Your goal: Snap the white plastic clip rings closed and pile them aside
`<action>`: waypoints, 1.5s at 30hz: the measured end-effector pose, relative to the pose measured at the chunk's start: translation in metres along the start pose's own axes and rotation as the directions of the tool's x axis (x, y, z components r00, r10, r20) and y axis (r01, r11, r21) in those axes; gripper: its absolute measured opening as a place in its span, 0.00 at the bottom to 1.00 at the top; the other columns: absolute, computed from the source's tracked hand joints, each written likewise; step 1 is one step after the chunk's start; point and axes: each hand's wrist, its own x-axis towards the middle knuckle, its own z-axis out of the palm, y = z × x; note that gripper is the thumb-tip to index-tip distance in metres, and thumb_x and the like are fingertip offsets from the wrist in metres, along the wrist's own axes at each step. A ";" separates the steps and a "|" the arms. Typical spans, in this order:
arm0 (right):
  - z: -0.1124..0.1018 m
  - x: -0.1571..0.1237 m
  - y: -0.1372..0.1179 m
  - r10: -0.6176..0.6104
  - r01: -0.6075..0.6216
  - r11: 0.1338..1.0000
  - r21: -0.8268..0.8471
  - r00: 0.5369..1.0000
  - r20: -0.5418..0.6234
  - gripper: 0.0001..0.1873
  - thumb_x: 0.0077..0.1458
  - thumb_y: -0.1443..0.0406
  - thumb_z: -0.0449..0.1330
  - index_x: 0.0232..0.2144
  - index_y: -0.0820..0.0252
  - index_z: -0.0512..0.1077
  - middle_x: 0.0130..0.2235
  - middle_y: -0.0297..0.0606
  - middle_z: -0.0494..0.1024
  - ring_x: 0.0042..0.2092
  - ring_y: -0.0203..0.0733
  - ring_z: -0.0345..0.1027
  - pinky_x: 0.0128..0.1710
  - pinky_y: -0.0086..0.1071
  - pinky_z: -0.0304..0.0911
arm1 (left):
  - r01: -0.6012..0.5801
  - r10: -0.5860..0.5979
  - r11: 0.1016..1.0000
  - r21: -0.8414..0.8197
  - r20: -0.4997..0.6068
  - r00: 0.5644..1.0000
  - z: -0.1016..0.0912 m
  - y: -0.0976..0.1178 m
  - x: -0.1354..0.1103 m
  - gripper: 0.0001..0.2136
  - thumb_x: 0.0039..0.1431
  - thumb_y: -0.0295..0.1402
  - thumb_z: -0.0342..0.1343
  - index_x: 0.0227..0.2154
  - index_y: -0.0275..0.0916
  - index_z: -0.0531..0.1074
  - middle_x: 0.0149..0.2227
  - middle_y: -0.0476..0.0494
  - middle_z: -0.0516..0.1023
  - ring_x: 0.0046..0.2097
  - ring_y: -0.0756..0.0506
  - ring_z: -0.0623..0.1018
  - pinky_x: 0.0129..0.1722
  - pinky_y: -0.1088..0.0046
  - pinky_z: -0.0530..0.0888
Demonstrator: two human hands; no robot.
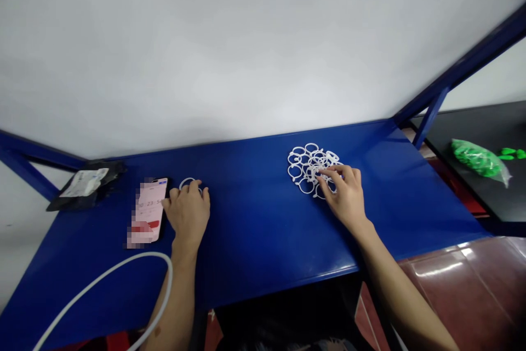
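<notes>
On a blue metal table (255, 219), the right hand (345, 195), fingers loosely spread, touches a far-right pile of white plastic rings (309, 167), none gripped. The left hand (188, 211), curled, rests on one white ring (187, 182) beside a phone (148, 209); a pinch is judged needed next.

Bare blue tabletop (255, 230) between hands; phone (148, 209) left, ring pile (310, 167) right, white cable (102, 277) crossing near edge

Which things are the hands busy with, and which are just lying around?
Busy with:
- pile of white plastic rings, under the right hand fingers
- single white ring, touched by the left hand

Just lying around:
- phone
- black packet
- white cable
- bag of green pieces
</notes>
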 end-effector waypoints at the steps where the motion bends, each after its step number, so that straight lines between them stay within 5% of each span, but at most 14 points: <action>1: -0.002 0.000 -0.004 -0.008 0.008 1.000 0.011 1.000 0.003 0.09 0.63 0.64 0.61 0.45 0.55 0.77 0.45 0.46 0.75 0.46 0.51 0.64 0.46 0.47 0.67 | -0.012 0.012 1.000 -0.007 0.009 1.000 0.000 0.001 -0.001 0.17 0.68 0.36 0.45 0.50 0.35 0.74 0.42 0.31 0.80 0.50 0.30 0.71 0.46 0.53 0.63; 6: 0.001 0.004 -0.035 -0.132 0.116 0.982 0.146 0.985 0.110 0.09 0.64 0.66 0.60 0.45 0.56 0.77 0.44 0.45 0.76 0.46 0.51 0.66 0.46 0.47 0.67 | -0.064 0.060 0.993 -0.095 -0.042 0.997 -0.002 0.011 -0.002 0.16 0.67 0.33 0.46 0.51 0.35 0.74 0.43 0.32 0.81 0.50 0.31 0.73 0.47 0.53 0.63; 9: 0.013 0.009 -0.060 -0.250 0.187 0.943 0.276 0.944 0.216 0.10 0.65 0.65 0.58 0.46 0.57 0.77 0.44 0.45 0.76 0.44 0.50 0.67 0.45 0.47 0.68 | -0.122 0.085 0.940 -0.319 -0.130 0.988 -0.005 0.019 -0.004 0.14 0.65 0.33 0.49 0.48 0.36 0.75 0.41 0.36 0.82 0.47 0.35 0.75 0.49 0.54 0.66; 13: 0.034 0.012 -0.091 -0.347 0.185 0.873 0.452 0.886 0.308 0.16 0.67 0.63 0.55 0.55 0.58 0.71 0.49 0.48 0.75 0.48 0.50 0.69 0.48 0.49 0.70 | -0.184 0.160 0.660 -0.729 -0.102 0.982 -0.008 0.030 -0.010 0.10 0.64 0.36 0.54 0.43 0.41 0.76 0.40 0.44 0.81 0.38 0.45 0.78 0.44 0.65 0.72; 16: 0.045 0.008 -0.105 -0.329 0.125 0.838 0.531 0.892 0.309 0.25 0.66 0.63 0.56 0.63 0.57 0.62 0.58 0.52 0.68 0.56 0.52 0.67 0.54 0.51 0.70 | -0.064 0.300 0.417 -0.907 0.071 0.951 -0.007 0.036 -0.017 0.09 0.63 0.38 0.56 0.40 0.41 0.75 0.38 0.46 0.81 0.37 0.47 0.79 0.40 0.70 0.73; 19: 0.048 0.001 -0.108 -0.340 0.073 0.771 0.633 0.887 0.312 0.22 0.66 0.63 0.57 0.61 0.56 0.64 0.57 0.50 0.71 0.56 0.50 0.69 0.54 0.49 0.70 | 0.032 0.429 0.278 -0.960 0.154 0.890 -0.006 0.042 -0.026 0.07 0.63 0.38 0.57 0.40 0.41 0.71 0.34 0.47 0.79 0.36 0.48 0.78 0.40 0.70 0.73; 23: 0.045 -0.008 -0.105 -0.227 -0.241 0.596 0.766 0.864 0.449 0.10 0.66 0.59 0.59 0.44 0.58 0.76 0.37 0.38 0.79 0.37 0.39 0.73 0.41 0.37 0.73 | 0.100 0.451 0.193 -0.976 0.179 0.874 -0.009 0.049 -0.032 0.09 0.63 0.38 0.57 0.43 0.41 0.68 0.29 0.51 0.76 0.32 0.49 0.75 0.37 0.72 0.72; 27: 0.046 -0.009 -0.103 -0.039 -0.638 0.257 0.726 0.744 0.668 0.14 0.61 0.54 0.63 0.37 0.60 0.77 0.29 0.33 0.78 0.28 0.34 0.72 0.31 0.30 0.71 | 0.123 0.457 0.085 -0.989 0.148 0.877 -0.012 0.052 -0.032 0.12 0.63 0.41 0.58 0.45 0.41 0.70 0.31 0.49 0.76 0.34 0.49 0.76 0.37 0.72 0.73; 30: 0.050 -0.007 -0.103 0.011 -0.720 0.052 0.692 0.693 0.720 0.17 0.56 0.53 0.67 0.36 0.61 0.75 0.29 0.33 0.80 0.29 0.34 0.75 0.34 0.31 0.73 | 0.129 0.457 0.070 -0.989 0.147 0.877 -0.012 0.054 -0.032 0.12 0.63 0.41 0.59 0.44 0.40 0.73 0.34 0.46 0.80 0.39 0.47 0.80 0.43 0.69 0.75; 34: 0.052 -0.008 -0.104 -0.001 -0.743 -0.062 0.666 0.667 0.745 0.17 0.54 0.54 0.70 0.37 0.61 0.74 0.32 0.35 0.82 0.33 0.37 0.79 0.39 0.35 0.75 | 0.226 0.343 0.112 -0.968 0.251 0.905 -0.010 0.058 -0.035 0.14 0.62 0.40 0.61 0.47 0.41 0.73 0.34 0.46 0.82 0.41 0.46 0.82 0.45 0.68 0.76; 37: 0.050 -0.010 -0.106 0.024 -0.733 -0.028 0.680 0.679 0.734 0.17 0.55 0.55 0.69 0.41 0.59 0.72 0.35 0.36 0.82 0.37 0.39 0.79 0.39 0.35 0.74 | 0.269 0.271 0.119 -0.956 0.291 0.917 -0.007 0.060 -0.035 0.13 0.59 0.41 0.63 0.42 0.41 0.74 0.34 0.47 0.82 0.40 0.47 0.82 0.43 0.70 0.76; 42: 0.042 -0.009 -0.104 0.039 -0.617 0.333 0.714 0.765 0.643 0.12 0.63 0.56 0.61 0.39 0.58 0.75 0.33 0.34 0.80 0.30 0.34 0.70 0.30 0.30 0.64 | 0.187 0.265 0.195 -0.963 0.235 0.935 -0.003 0.059 -0.034 0.10 0.56 0.41 0.66 0.38 0.42 0.80 0.35 0.48 0.82 0.37 0.48 0.80 0.40 0.73 0.75; 45: 0.040 -0.008 -0.102 0.018 -0.556 0.407 0.725 0.798 0.602 0.11 0.64 0.56 0.60 0.36 0.58 0.75 0.31 0.33 0.79 0.29 0.33 0.67 0.30 0.30 0.63 | 0.115 0.292 0.217 -0.969 0.177 0.940 -0.001 0.058 -0.035 0.09 0.57 0.39 0.66 0.39 0.45 0.82 0.34 0.49 0.80 0.36 0.49 0.78 0.39 0.73 0.74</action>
